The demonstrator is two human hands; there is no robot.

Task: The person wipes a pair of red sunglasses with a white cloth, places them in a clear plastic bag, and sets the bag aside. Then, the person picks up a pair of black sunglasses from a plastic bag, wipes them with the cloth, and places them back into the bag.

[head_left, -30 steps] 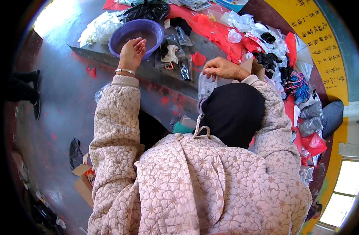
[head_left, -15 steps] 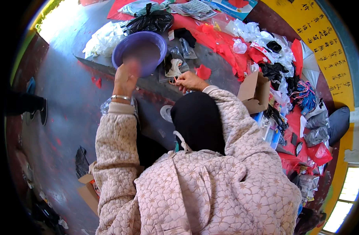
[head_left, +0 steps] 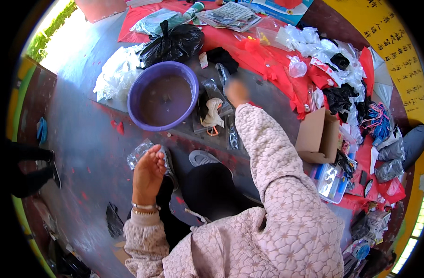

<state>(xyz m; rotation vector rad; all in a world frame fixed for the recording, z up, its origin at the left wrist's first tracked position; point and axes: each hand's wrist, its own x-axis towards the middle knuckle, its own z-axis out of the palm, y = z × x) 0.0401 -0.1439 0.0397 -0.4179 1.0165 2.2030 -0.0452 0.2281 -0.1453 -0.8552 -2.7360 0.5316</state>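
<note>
My left hand (head_left: 149, 170) is raised above my lap, palm partly turned up, with loosely curled fingers and nothing seen in it. It is nearest the clear plastic wrap (head_left: 138, 153) beside my shoe. My right hand (head_left: 237, 91) reaches forward and is smeared by motion; its fingers cannot be made out. Close by it lies a clear plastic bag (head_left: 222, 73). A purple basin (head_left: 132, 95) with murky water stands on the low grey ledge. To its right are a crumpled white cloth (head_left: 212, 112), a small orange loop (head_left: 213, 131) and another clear plastic packet (head_left: 232, 135).
Behind the basin sit a black plastic bag (head_left: 172, 45) and white plastic bags (head_left: 117, 74). Red sheeting (head_left: 263, 58) runs to the right, strewn with bags. An open cardboard box (head_left: 316, 135) stands there. Another person's legs (head_left: 33, 169) show at the left.
My left hand has drawn back from the basin toward my lap. My right hand has left the orange loop by the white cloth and moved forward and right. The view has shifted.
</note>
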